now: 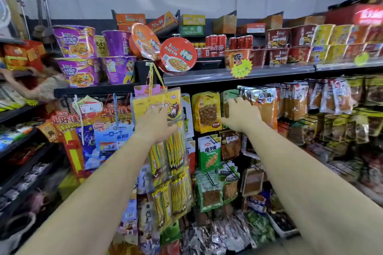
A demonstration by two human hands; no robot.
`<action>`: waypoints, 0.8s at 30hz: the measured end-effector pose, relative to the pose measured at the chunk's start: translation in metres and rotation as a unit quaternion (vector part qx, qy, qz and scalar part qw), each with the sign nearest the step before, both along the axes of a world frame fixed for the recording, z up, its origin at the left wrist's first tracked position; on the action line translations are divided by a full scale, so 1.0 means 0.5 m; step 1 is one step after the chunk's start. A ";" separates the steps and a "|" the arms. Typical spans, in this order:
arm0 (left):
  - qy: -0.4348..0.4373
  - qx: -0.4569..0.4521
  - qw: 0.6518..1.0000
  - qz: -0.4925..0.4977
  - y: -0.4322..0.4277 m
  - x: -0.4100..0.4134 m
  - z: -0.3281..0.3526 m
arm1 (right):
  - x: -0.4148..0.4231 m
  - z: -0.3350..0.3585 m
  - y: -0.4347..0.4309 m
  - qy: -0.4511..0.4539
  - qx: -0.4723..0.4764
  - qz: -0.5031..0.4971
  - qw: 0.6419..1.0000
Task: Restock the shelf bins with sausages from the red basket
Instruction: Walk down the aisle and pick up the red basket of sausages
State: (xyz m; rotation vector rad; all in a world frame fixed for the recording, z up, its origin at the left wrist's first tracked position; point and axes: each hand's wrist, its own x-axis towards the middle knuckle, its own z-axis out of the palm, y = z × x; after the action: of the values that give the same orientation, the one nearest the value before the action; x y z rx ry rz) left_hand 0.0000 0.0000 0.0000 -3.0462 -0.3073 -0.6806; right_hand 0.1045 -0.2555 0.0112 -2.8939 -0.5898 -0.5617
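A clear hanging bag on a yellow cord holds several yellow stick-shaped snack packs that look like sausages. It hangs from the shelf edge in the middle of the view. My left hand lies flat against the upper front of this bag with its fingers spread. My right hand reaches to the pegs just right of it, thumb and fingers around the edge of a green and brown snack packet. The red basket is out of view.
Instant noodle bowls and cola cans stand on the top shelf. Peg hooks carry many snack packets across the middle. A white bin and loose packets sit at the bottom. Another person's arm reaches in at far left.
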 end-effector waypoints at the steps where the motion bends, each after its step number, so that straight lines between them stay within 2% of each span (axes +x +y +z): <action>1: 0.010 0.000 1.000 -0.013 -0.017 0.014 -0.013 | -0.004 -0.012 -0.022 0.013 -0.009 -0.021 1.000; 7: 0.084 0.000 0.991 -0.108 -0.150 0.099 -0.126 | -0.025 -0.141 -0.187 0.088 -0.028 -0.125 0.988; 13: 0.167 -0.006 0.964 -0.205 -0.306 0.162 -0.264 | -0.090 -0.280 -0.351 0.157 -0.014 -0.223 0.962; 24: 0.295 0.033 0.884 -0.360 -0.679 0.172 -0.512 | -0.233 -0.500 -0.665 0.255 0.043 -0.408 0.875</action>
State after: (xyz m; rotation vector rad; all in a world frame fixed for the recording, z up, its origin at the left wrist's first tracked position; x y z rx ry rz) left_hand 0.0858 -0.3396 -0.2561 -3.0393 0.8589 0.2870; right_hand -0.0120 -0.5878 -0.2388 -2.8962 0.7374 0.1380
